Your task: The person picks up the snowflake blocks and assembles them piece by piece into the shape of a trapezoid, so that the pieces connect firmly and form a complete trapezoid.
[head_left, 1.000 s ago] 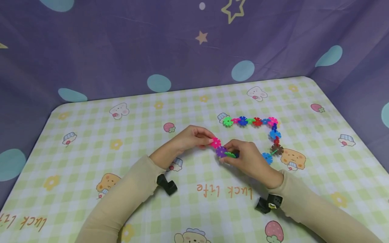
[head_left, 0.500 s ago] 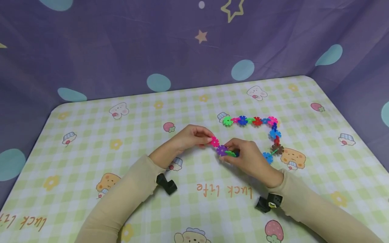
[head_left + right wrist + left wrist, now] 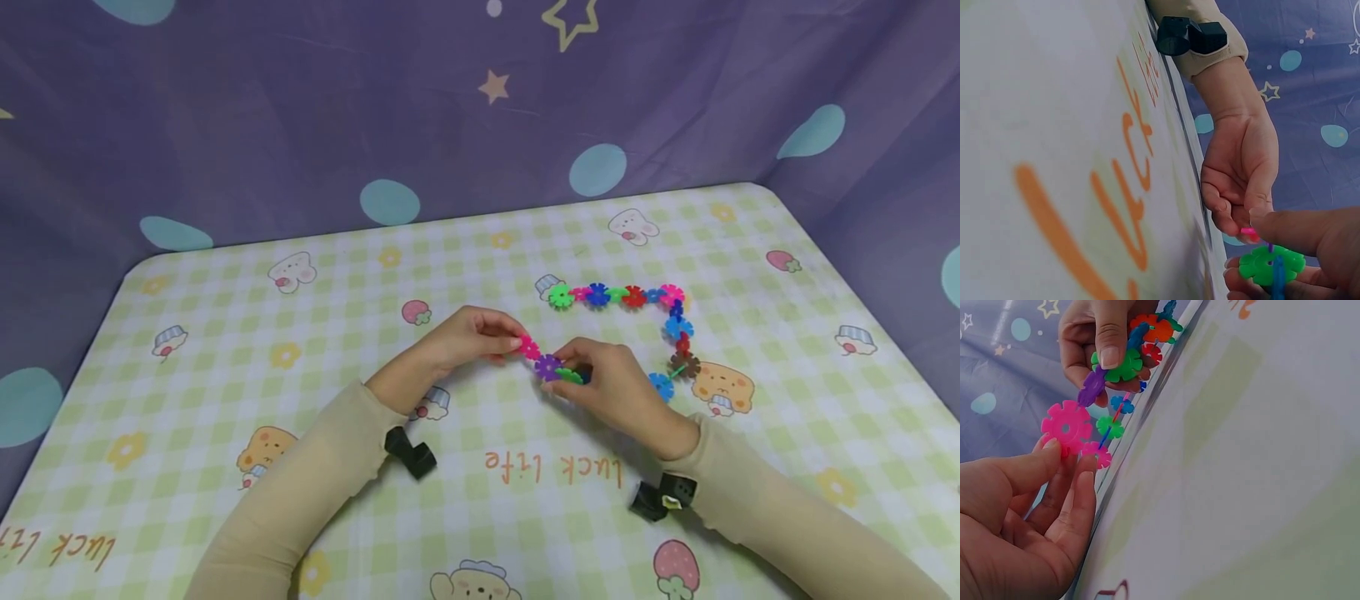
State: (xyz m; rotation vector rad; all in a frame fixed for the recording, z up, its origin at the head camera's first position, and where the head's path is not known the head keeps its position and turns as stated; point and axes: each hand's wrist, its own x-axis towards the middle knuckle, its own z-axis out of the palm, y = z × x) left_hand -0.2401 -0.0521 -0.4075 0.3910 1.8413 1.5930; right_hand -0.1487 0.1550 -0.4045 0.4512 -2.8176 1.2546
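My left hand [image 3: 480, 337] pinches a pink snowflake building disc [image 3: 1075, 419] between thumb and fingers. Edge to edge with it stands a purple disc [image 3: 549, 367], joined to a green disc [image 3: 1124, 367]. My right hand [image 3: 611, 383] grips the chain at that green disc, its thumb lying on the disc's face in the left wrist view. A blue disc [image 3: 1279, 278] slots into the green one, and an orange disc [image 3: 1152, 328] follows beyond the right fingers. In the head view, the right hand covers that stretch of chain.
From the right hand the chain runs on through a light blue disc [image 3: 661, 387] and a brown disc [image 3: 684, 364]. It bends at a pink corner disc [image 3: 672, 295] and ends at a bright green disc [image 3: 560, 296]. A checked cloth [image 3: 337, 317] covers the table, with a purple curtain [image 3: 300, 108] behind.
The pink disc has shifted slightly left against the purple one, with the left fingertips. Both hands keep their hold. The head view has tilted down a little.
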